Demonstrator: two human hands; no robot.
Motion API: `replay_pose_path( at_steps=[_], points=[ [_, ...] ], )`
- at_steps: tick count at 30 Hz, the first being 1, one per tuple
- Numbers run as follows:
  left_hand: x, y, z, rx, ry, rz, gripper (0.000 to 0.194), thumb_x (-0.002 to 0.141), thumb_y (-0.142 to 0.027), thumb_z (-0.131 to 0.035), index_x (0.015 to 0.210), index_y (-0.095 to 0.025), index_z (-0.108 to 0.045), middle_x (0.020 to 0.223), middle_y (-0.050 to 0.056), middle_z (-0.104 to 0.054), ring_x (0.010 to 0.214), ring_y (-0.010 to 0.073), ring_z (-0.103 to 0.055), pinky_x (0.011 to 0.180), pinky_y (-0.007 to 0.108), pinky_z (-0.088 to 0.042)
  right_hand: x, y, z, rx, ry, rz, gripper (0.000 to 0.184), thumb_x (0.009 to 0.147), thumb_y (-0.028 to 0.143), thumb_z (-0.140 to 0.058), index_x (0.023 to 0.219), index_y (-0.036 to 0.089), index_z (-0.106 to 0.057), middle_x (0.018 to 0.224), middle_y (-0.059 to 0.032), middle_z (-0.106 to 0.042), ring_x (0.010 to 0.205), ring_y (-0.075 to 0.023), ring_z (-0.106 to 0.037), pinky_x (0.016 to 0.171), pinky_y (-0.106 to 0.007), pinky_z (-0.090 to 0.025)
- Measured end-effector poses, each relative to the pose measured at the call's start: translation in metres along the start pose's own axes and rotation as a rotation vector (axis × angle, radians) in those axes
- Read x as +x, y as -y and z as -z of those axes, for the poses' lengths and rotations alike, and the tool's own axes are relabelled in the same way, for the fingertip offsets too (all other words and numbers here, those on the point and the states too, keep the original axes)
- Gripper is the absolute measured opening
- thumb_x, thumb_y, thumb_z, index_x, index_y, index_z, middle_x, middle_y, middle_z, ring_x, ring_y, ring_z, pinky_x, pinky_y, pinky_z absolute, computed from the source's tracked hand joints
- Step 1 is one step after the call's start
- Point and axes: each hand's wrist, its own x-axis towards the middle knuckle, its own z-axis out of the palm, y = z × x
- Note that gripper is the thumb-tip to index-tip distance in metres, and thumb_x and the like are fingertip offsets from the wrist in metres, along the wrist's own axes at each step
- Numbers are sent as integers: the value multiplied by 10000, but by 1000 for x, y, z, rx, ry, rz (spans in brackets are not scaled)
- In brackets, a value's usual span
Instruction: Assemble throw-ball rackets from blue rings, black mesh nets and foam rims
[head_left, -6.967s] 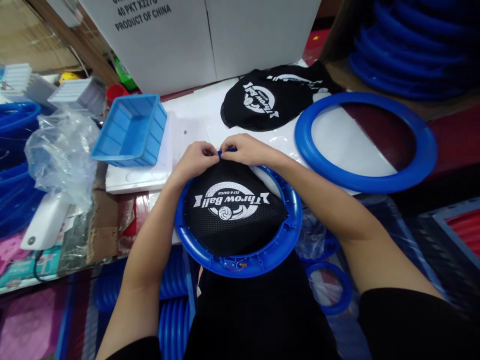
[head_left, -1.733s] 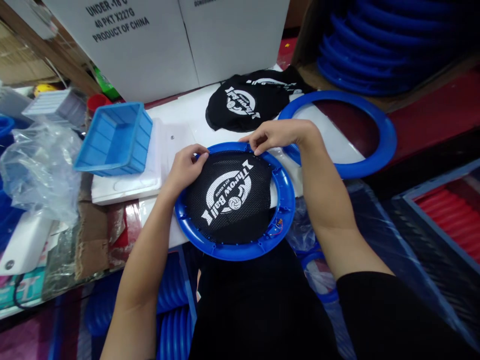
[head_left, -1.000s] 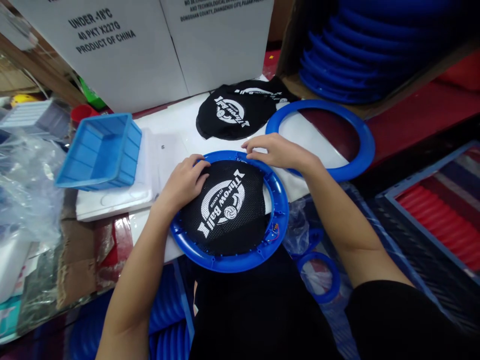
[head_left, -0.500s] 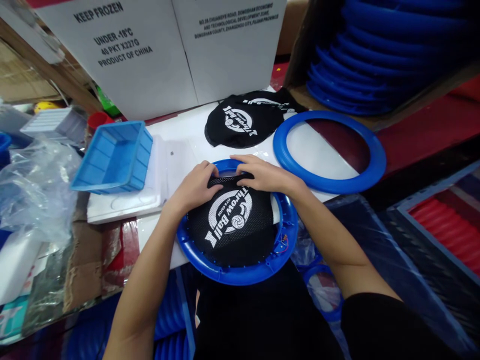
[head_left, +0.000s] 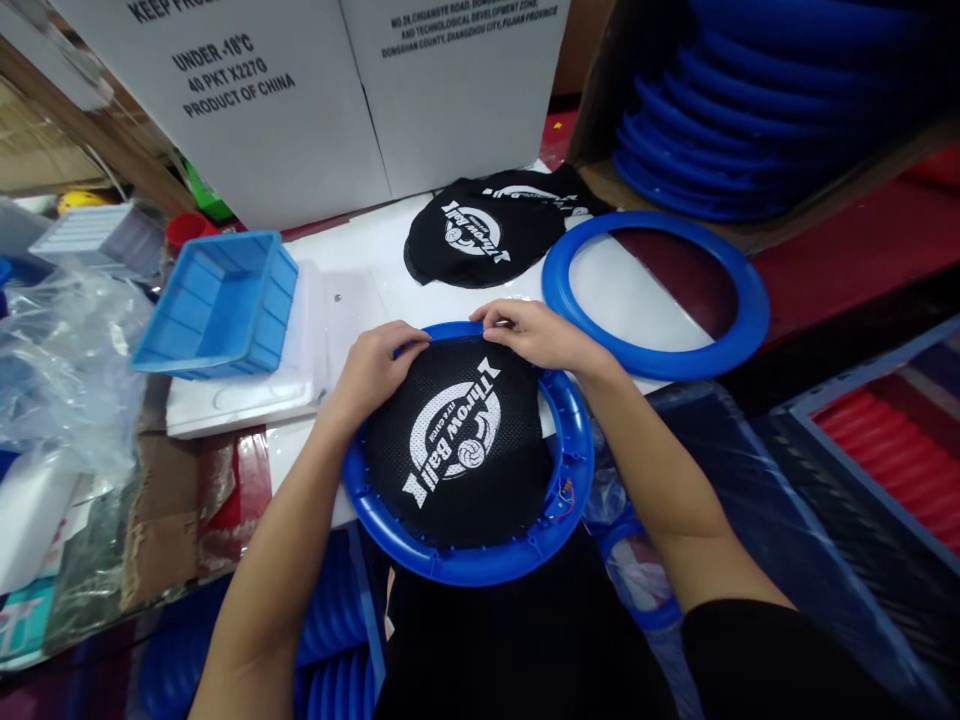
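Grip of left hand and right hand is pinched on the far edge of the mesh panel, apparently for tautness across the blue ring at the near edge of the counter.

I count: hands, two; wired ring, one. Just right of it: bare ring, one; left: bin, one; beyond: black covers, at least two.

Black printed mesh, across blue ring, gap at right
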Motion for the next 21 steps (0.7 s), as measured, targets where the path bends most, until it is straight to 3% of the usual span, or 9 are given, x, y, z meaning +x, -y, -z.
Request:
replay_pose_path(
  at_steps=[6,13,17,21],
  points=[
    [5,3,-7,-47,-101,109,127,971,-255,-665,968,-235,-790,1007,50,-819,877,195,-725,859,356,-593,1,-5,1,4,14,3,93,935,277,-613,851,239,-623,1327,-103,-745,1223,-285,-682,1070,-500,-565],
    [14,4,-4,-128,-62,254,113,900,-250,-726,943,-244,-831,971,42,-837,822,202,-725,882,390,-604,4,-10,0,-68,-2,40,109,928,229,-623,820,242,-611,1298,-89,-745,1235,-273,-672,1092,-467,-545],
    [19,3,2,-254,-7,343,106,840,-263,-767,897,-216,-843,915,47,-836,813,207,-742,839,367,-611,4,-11,1,-114,-4,82,77,920,237,-636,844,243,-638,1249,-94,-755,1187,-278,-685,1095,-477,-536],
    [20,1,1,-288,-27,371,91,814,-251,-792,872,-204,-845,879,46,-832,798,201,-747,803,342,-610,5,-11,2,-129,-6,98,61,911,249,-641,852,245,-657,1218,-87,-761,1148,-277,-689,1070,-477,-546]
  ],
)
